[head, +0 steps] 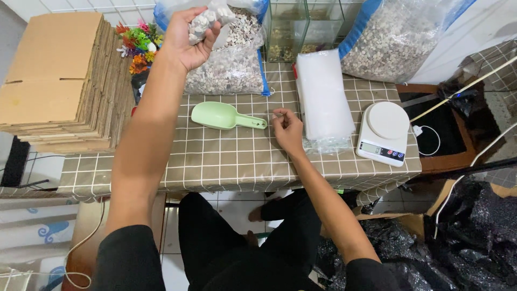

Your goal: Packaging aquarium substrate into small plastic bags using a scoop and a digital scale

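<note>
Head view: left hand (189,39) is raised over the open gravel sack (229,67), fingers clamped on a small clear bag of pebbles (207,20); right hand (288,129) rests on the checked worktop (226,156), fingertips pinched together (beside the green scoop (223,116))

Left arm stretched forward and raised, forearm bare, black sleeve at the shoulder. Left hand (189,37) palm toward the camera, fingers curled closed around a small load. Right arm extended at a lower angle, elbow slightly bent, bare forearm. Right hand (287,131) low, back up, thumb and forefinger pinched together, other fingers loosely curled.
</note>
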